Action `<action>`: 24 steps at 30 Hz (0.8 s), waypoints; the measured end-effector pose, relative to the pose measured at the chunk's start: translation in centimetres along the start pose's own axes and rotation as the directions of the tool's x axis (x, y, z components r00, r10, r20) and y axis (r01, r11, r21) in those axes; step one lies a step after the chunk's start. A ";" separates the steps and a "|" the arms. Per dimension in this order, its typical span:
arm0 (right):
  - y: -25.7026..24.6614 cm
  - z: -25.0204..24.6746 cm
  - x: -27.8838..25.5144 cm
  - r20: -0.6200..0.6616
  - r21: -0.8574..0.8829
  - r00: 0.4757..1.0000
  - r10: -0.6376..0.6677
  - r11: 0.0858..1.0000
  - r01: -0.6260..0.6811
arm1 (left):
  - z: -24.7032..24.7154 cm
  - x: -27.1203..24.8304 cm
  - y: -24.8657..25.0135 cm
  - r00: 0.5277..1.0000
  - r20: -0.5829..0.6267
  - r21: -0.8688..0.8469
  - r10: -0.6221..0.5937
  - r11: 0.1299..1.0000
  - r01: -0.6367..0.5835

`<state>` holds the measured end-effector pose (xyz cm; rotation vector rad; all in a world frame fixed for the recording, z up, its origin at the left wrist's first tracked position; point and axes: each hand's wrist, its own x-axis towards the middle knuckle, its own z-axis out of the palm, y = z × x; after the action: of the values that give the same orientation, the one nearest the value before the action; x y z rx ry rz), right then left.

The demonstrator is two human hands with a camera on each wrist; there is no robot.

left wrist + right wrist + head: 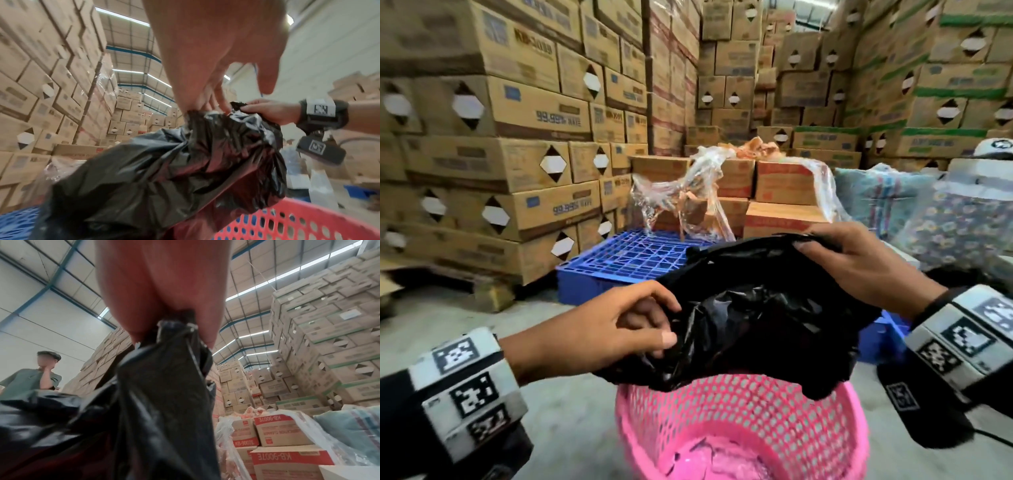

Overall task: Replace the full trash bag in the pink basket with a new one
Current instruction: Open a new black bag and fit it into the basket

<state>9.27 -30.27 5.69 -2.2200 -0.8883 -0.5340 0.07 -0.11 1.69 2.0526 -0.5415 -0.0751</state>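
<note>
Black trash bag stretched sideways above pink basket, both hands pinching its edge

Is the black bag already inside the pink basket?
Not yet. Both hands, left and right, hold the bag above the basket; its lower part hangs at the rim.

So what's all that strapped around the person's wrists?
Both hands are bare. The left hand and right hand each have a wide white wristband printed with square black-and-white pixel markers on a black strap. A small dark box with a square logo hangs under the right wrist, trailing a thin cable.
</note>
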 end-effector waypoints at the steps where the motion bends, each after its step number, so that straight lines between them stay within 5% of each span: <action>1: 0.1 -0.4 0.0 -0.032 -0.014 0.999 -0.009 1.000 0.009 | 0.3 0.5 -0.1 1.000 0.021 0.162 -0.006 0.987 0.003; 4: 0.5 -1.3 0.1 -0.123 -0.032 0.992 -0.021 0.999 0.017 | 2.5 1.9 -0.6 0.971 0.195 0.649 -0.140 0.760 -0.021; 7: 0.9 -1.3 -0.3 -0.133 -0.053 0.991 -0.036 0.998 0.029 | 6.0 3.1 -1.2 0.907 0.405 0.541 -0.112 0.830 -0.139; 12: 2.2 -1.0 -1.7 -0.126 -0.030 0.992 -0.024 0.999 0.020 | 7.8 4.9 -1.3 0.839 0.526 0.452 -0.139 0.881 -0.138; 15: 3.7 -2.0 -2.6 -0.190 -0.044 0.982 -0.001 0.999 -0.007 | 7.1 4.1 -0.5 0.908 0.419 0.426 -0.006 0.884 -0.191; 17: 4.3 -2.8 -3.1 -0.220 -0.049 0.975 0.012 0.999 -0.023 | 6.1 3.6 -0.6 0.965 0.154 0.408 0.212 0.876 -0.257; 19: 4.5 -3.2 -3.5 -0.240 -0.052 0.970 0.021 0.998 -0.035 | 4.8 3.6 -1.7 0.944 -0.119 0.630 0.307 0.758 -0.167; 22: 4.9 -3.3 -3.7 -0.253 -0.059 0.967 -0.013 0.998 -0.002 | 3.9 4.5 -4.8 0.968 -0.249 0.808 0.012 0.554 0.201; 24: 5.1 -3.1 -3.6 -0.257 -0.058 0.966 -0.033 0.998 0.018 | 4.3 4.7 -6.2 0.976 -0.173 0.736 -0.136 0.641 0.220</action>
<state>10.07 -36.82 3.46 -2.1279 -0.7737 -0.8474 5.26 -2.89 -4.94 2.9178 -0.3143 0.1732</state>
